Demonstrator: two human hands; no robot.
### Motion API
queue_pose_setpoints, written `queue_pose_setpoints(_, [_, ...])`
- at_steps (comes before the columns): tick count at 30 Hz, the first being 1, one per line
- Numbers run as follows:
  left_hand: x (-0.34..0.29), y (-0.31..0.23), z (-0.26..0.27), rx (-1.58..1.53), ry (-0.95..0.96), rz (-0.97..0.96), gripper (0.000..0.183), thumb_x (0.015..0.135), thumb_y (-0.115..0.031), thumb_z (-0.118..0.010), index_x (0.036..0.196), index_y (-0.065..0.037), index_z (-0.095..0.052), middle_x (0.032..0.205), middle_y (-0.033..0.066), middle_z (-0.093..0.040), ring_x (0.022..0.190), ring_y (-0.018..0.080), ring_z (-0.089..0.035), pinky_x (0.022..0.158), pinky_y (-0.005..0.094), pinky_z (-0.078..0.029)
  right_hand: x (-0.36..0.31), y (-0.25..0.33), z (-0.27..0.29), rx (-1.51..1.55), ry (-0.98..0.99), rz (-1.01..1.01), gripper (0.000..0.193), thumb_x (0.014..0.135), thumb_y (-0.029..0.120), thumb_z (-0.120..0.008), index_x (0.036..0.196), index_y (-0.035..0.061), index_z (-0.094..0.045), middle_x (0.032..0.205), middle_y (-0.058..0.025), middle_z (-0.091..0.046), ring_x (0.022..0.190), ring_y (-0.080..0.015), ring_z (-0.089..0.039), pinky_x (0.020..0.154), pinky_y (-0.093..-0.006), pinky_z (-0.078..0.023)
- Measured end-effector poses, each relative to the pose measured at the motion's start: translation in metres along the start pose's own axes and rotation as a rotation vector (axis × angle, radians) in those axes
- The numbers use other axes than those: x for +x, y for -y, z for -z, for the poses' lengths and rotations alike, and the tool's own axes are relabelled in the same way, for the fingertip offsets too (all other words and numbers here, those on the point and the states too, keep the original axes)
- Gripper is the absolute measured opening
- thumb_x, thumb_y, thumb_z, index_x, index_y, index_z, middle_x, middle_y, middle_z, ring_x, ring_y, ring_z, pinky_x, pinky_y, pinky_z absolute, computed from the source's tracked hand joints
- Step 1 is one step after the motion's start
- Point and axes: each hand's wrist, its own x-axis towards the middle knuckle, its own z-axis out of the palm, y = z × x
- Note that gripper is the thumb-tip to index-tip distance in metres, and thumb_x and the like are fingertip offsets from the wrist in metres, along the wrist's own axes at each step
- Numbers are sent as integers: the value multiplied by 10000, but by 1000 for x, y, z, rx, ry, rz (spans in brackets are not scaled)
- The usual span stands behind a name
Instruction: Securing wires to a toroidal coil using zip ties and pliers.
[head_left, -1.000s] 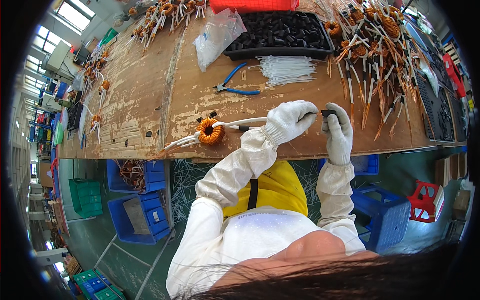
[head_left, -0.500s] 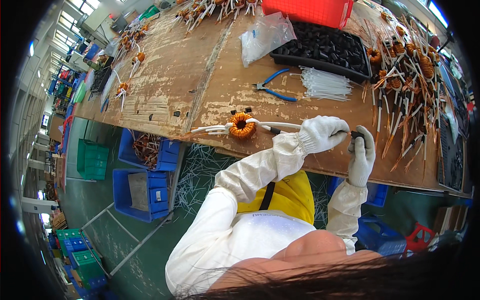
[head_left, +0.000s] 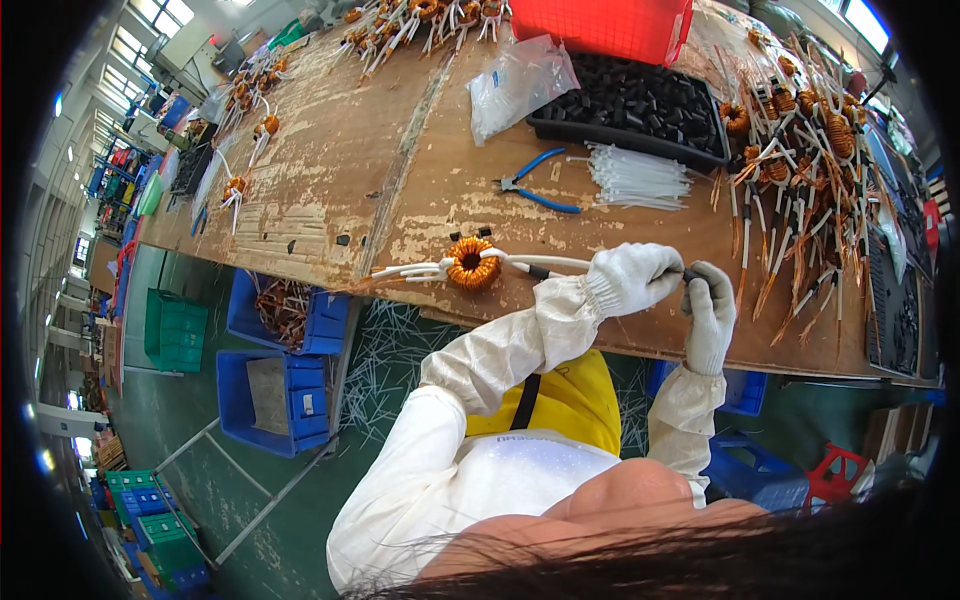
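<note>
A copper-wound toroidal coil (head_left: 473, 263) lies near the front edge of the wooden bench. White-sleeved leads run out from it to both sides. My gloved left hand (head_left: 635, 278) is closed round the end of a right-hand lead (head_left: 560, 262), which carries a short black piece near the coil. Close beside it, my gloved right hand (head_left: 710, 315) pinches a small black sleeve (head_left: 690, 274) between thumb and fingers. Sleeve and lead end meet in the gap between the hands; whether one is inside the other is hidden.
Behind the hands are blue-handled cutters (head_left: 540, 182), a bundle of white cable ties (head_left: 638, 178), a black tray (head_left: 625, 146) of small black pieces and a plastic bag (head_left: 515, 90). Several coils (head_left: 835, 135) are heaped at the right. A red basket (head_left: 600, 25) stands at the back.
My hands have come together, bringing the black sleeve against the lead end at my left fingertips. The view has shifted slightly; the coil stays on the bench.
</note>
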Motion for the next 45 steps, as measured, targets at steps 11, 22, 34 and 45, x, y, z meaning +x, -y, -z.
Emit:
queue_pose_setpoints(11, [-4, -5, 6, 34, 25, 82, 234, 925, -252, -679, 1117, -117, -682, 989, 98, -748, 918, 289, -730, 784, 388, -584, 7, -21, -3, 227, -19, -115, 214, 1012, 237, -658, 1158, 81, -663, 895, 51, -622, 694, -18, -490, 602, -167, -403])
queue_pose_setpoints(22, [-10, 12, 4, 14, -113, -109, 243, 914, -136, -700, 1153, -91, -693, 1008, 115, -718, 881, 307, -713, 757, 366, -576, 11, -26, -12, 723, 82, -69, 386, 1025, 42, -559, 1410, 33, -535, 1256, -97, -634, 1076, -140, -610, 950, -297, -503])
queue_pose_setpoints(34, [-9, 9, -1, -49, -159, -91, 164, 920, -129, -710, 1064, -51, -711, 916, 127, -728, 798, 252, -721, 726, 332, -575, 2, -33, -24, 580, -88, -137, 207, 1017, 117, -625, 1214, 55, -606, 1041, -35, -685, 863, -100, -622, 779, -254, -509])
queue_pose_setpoints(45, [-43, 47, 68, 199, -55, -74, 223, 922, -287, -698, 1058, -112, -673, 957, 109, -684, 932, 330, -663, 798, 433, -547, 4, -23, -23, 612, 7, -268, 189, 1021, 138, -622, 1187, 48, -628, 1034, -23, -666, 851, -98, -605, 759, -258, -496])
